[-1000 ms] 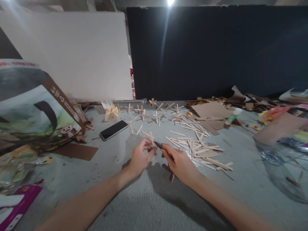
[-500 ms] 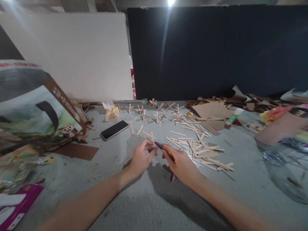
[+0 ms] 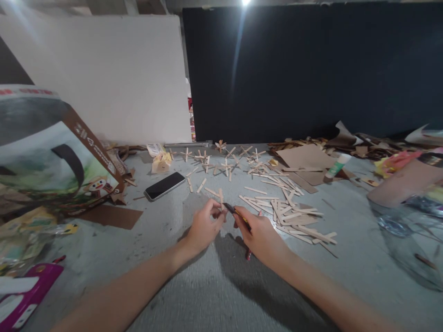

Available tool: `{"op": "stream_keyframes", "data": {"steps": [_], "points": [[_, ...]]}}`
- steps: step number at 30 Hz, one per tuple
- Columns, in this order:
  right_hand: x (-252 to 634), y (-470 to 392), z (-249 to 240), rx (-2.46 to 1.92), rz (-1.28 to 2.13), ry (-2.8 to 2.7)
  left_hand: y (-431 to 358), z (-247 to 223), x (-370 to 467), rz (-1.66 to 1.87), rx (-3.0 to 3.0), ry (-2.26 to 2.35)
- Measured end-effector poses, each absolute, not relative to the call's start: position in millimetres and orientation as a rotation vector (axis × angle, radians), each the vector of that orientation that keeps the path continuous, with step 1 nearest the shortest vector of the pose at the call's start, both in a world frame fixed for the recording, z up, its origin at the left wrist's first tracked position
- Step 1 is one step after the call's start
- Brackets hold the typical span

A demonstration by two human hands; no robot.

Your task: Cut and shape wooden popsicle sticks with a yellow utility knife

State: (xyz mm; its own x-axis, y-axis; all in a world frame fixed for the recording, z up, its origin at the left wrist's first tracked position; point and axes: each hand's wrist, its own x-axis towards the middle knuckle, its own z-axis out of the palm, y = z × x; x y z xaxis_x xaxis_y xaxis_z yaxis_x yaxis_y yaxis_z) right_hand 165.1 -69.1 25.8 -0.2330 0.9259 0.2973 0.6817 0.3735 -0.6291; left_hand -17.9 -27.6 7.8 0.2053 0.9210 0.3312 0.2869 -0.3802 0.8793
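Observation:
My left hand (image 3: 206,225) is closed, pinching a wooden craft stick (image 3: 221,195) upright between thumb and fingers. Wrapped around a yellow-and-black utility knife (image 3: 231,209), my right hand (image 3: 259,230) brings its dark tip against or very near the stick, by the left fingertips. Whether the blade cuts into the wood is too small to tell. A red pen-like stick (image 3: 248,254) shows partly beneath my right hand. Loose craft sticks (image 3: 294,216) lie piled just right of it. Beyond both hands, several sticks crossed into star shapes (image 3: 226,167) rest on the table.
A phone (image 3: 164,186) lies left of the sticks. Cardboard pieces (image 3: 302,159) and a glue stick (image 3: 337,166) are at the back right. A clear plastic container (image 3: 408,249) stands at right, a printed bag (image 3: 58,161) at left. White and black boards rise behind.
The knife tip and the held craft stick have shifted very slightly. Both hands keep nearly the same position and grip.

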Motion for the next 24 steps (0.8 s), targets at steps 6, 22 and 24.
{"op": "stream_keyframes", "data": {"steps": [6, 22, 24], "points": [[165.2, -68.8, 29.8, -1.354, 0.670, -1.947, -26.5, 6.1, -19.1, 1.158, 1.825, 1.142], [163.7, -64.6, 28.1, -1.319, 0.755, -1.840, -24.8, 9.6, -18.9, 1.204, 1.883, 1.025], [162.9, -65.2, 27.5, -1.314, 0.758, -1.828, -25.1, 9.6, -18.0, 1.213, 1.884, 1.021]]}}
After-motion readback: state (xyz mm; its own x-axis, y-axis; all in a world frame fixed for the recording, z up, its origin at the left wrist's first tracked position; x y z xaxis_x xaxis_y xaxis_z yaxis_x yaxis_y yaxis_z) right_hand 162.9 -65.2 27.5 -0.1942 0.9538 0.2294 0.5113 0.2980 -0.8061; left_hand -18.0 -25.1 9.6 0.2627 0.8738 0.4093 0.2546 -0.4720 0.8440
